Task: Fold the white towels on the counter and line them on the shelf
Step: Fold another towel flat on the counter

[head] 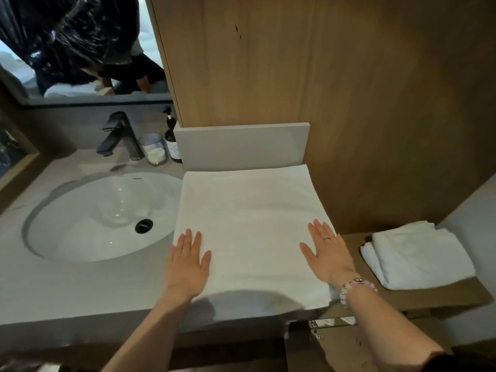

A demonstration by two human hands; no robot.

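At the bottom of the frame two bare forearms reach up into the middle. The left hand point(188, 264) lies flat, palm down, fingers straight and close together, on the lower left part of the towel point(252, 224), right along its left edge. The right hand point(328, 253) lies flat the same way on the lower right part, fingers slightly spread and gripping nothing, with its outer side at the towel's right edge. It wears a ring point(327, 238), and a bracelet point(357, 287) of pale beads sits on the wrist.

The towel is white and spread smooth in the centre of the frame, stretching between and above the two hands. It rests on the right end of the grey counter point(67, 285), and its near edge reaches the counter's front.

At the right of the frame, lower than the counter, a brown shelf point(429, 296) carries folded towels point(418, 253), one on top of another, well apart from the right hand.

Left of the spread towel is the white sink point(102, 216) with a dark drain point(144, 226). Above it, toward the upper left, stand a dark faucet point(118, 135), a glass point(153, 149) and a dark pump bottle point(171, 140). A mirror point(80, 49) fills the upper left corner, and a wood panel point(349, 103) fills the upper right.
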